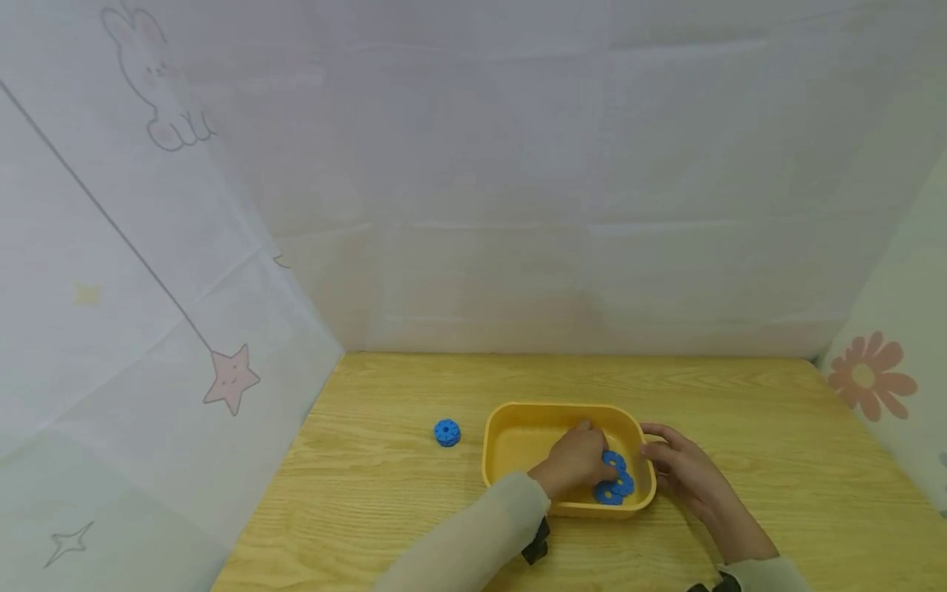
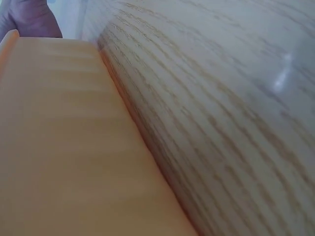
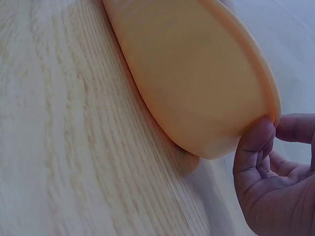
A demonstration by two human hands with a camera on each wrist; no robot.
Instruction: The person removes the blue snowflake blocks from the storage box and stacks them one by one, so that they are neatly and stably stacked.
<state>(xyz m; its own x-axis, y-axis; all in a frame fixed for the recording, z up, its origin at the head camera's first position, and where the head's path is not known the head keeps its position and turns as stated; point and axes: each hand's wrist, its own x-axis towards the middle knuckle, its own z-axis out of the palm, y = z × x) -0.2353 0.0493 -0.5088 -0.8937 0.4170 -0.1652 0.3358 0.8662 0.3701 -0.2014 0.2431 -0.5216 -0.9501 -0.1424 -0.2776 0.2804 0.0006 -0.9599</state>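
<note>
A yellow plastic basin (image 1: 510,418) with rounded corners stands on the table. My left hand (image 1: 580,457) reaches down inside it, fingers bent and partly hidden behind the hand. Beside its thumb lie several blue notched discs (image 1: 613,491) with holes in the middle, gathered at the basin's right end. I cannot tell whether the left fingers hold a disc. At the right end, my right hand (image 1: 686,470) pinches the basin's rim between thumb and finger, as the right wrist view shows with the thumb (image 3: 256,140) against the wall. The left wrist view shows mostly the basin's outer side (image 2: 74,123).
A small stack of blue notched discs (image 1: 447,432) sits on the wood-grain table (image 1: 355,493), left of the basin. White printed cloth (image 1: 481,205) hangs along the table's back and sides.
</note>
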